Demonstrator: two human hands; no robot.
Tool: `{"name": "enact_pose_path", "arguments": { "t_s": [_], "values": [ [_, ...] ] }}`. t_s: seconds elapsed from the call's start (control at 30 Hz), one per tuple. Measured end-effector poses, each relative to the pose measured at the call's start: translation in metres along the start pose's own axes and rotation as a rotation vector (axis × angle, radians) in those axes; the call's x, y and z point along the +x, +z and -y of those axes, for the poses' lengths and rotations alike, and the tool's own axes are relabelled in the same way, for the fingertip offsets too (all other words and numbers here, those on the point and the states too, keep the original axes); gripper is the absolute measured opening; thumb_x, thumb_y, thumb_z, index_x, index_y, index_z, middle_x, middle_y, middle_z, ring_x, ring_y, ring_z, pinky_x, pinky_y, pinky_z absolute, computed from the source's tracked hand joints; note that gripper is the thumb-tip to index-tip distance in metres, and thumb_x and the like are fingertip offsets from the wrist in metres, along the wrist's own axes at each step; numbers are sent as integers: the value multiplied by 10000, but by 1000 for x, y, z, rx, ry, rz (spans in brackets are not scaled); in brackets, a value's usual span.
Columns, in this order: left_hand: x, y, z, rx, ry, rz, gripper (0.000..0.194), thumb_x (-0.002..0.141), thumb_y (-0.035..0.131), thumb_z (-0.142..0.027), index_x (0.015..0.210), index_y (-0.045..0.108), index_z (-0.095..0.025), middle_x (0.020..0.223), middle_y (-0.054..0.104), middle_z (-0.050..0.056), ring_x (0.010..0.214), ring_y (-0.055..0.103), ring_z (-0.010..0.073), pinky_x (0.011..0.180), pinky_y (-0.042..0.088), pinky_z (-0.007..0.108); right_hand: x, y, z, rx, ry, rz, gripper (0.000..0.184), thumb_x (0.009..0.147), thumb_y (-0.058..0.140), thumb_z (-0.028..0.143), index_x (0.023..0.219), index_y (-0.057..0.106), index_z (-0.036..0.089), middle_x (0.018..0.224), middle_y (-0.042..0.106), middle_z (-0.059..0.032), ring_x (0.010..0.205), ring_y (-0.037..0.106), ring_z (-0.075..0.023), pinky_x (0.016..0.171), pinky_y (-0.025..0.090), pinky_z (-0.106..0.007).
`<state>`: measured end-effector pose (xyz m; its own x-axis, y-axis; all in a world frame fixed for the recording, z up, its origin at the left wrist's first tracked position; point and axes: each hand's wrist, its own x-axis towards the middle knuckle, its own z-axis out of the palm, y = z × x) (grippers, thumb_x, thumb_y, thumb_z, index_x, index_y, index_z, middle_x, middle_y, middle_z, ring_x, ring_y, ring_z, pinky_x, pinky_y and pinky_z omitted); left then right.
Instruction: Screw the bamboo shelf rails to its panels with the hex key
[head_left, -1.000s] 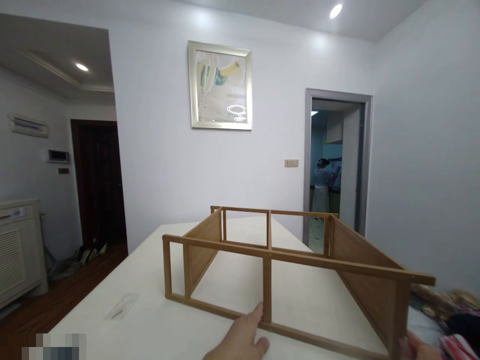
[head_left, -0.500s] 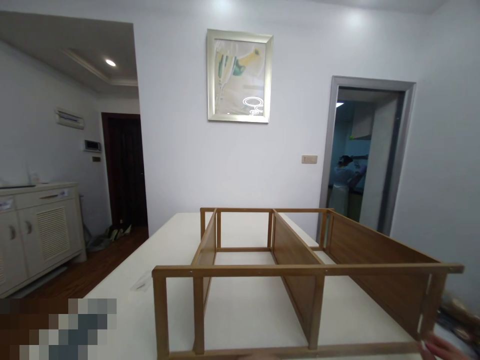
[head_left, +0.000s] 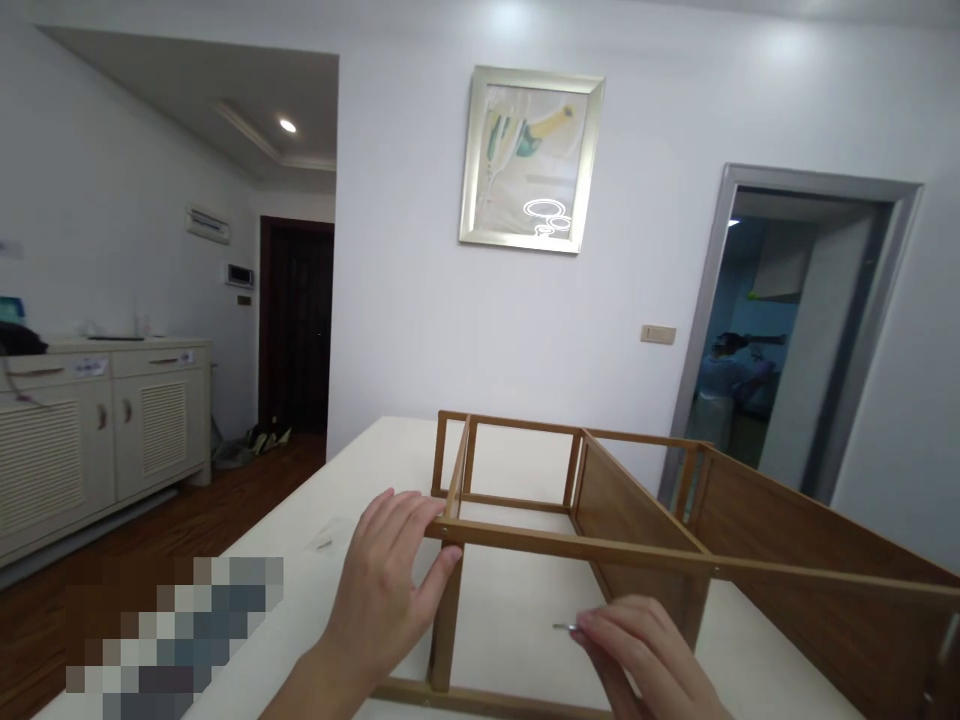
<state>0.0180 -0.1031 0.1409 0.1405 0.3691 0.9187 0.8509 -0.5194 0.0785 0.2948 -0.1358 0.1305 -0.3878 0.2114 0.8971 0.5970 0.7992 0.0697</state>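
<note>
A brown wooden shelf frame [head_left: 570, 545] lies on its side on a white table, with wooden boards set between its rails. My left hand [head_left: 390, 575] grips the near top rail at its left end, fingers over the top and thumb against the near side. My right hand [head_left: 645, 655] is in front of the frame, below that rail, its fingers pinched on a small thin metal piece [head_left: 564, 627]. This points left; whether it is a screw or a hex key I cannot tell. Small metal fittings show on the rail near both uprights.
The white table [head_left: 360, 470] carries a small clear plastic bag [head_left: 330, 535] left of the frame. Left stands a white cabinet [head_left: 150, 420]. A person [head_left: 727, 375] is in the room beyond the doorway. A blurred-out patch covers the lower left.
My view has turned left. My left hand has come onto the frame's left end, and my right hand has moved from the far right corner to the middle, holding the metal piece.
</note>
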Motion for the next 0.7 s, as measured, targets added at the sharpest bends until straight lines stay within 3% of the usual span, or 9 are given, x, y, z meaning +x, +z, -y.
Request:
{"name": "enact_pose_path", "arguments": {
  "t_s": [0.1,0.27,0.7],
  "values": [
    [-5,8,-1,-29,-60,13,267,877,582,-252,1137,560,-198,1047,669,78,1003,596,259,905,457,464,37,21,13,47,-37,-25,250,851,604,19,1039,660,174,829,666,-68,762,604,-170,668,537,-298],
    [-6,6,-3,-142,-105,6,279,889,563,-282,1156,546,-201,1062,659,81,1028,560,260,908,430,441,74,49,30,11,-98,-70,200,856,612,35,982,668,180,802,658,-57,742,565,-170,657,484,-317],
    [-6,-2,0,-278,-115,30,264,919,487,-233,1171,561,-199,1128,649,76,1082,541,241,940,422,422,102,66,36,-31,-236,45,183,874,583,40,984,656,169,812,649,-58,737,532,-168,674,441,-330]
  ]
}}
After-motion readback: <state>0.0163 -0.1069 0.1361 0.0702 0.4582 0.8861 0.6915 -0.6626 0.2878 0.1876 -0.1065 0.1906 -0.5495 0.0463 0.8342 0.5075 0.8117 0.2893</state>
